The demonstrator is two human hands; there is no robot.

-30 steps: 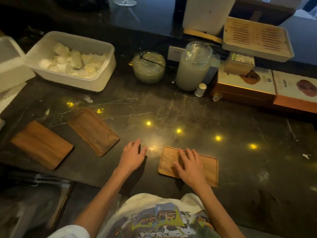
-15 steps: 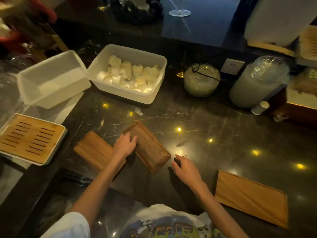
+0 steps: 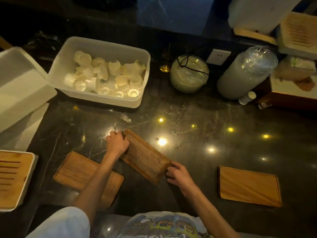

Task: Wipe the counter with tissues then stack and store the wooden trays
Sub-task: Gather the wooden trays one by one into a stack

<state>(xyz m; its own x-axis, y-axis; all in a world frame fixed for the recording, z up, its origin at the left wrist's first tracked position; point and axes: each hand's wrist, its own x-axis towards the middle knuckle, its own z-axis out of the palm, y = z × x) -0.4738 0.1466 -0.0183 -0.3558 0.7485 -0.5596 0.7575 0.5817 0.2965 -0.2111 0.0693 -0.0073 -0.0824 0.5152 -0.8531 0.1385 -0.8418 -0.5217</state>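
Three wooden trays lie on the dark marble counter (image 3: 197,117). The darker middle tray (image 3: 145,157) sits at a slant, and both hands hold it. My left hand (image 3: 117,143) grips its far left end. My right hand (image 3: 176,172) grips its near right corner. A lighter tray (image 3: 75,170) lies to the left, partly under my left forearm. Another light tray (image 3: 248,186) lies flat at the right, apart from both hands. No tissue is in either hand.
A white bin of small cups (image 3: 103,73) stands behind the trays, with its lid (image 3: 18,86) to the left. A slatted bamboo tray (image 3: 13,179) sits at the left edge. A glass jar (image 3: 189,73), a cup stack (image 3: 247,73) and boxes (image 3: 295,83) line the back right.
My view swung left from the right tray. My left hand closed on the dark tray's far end and my right hand reached across to take its near corner.
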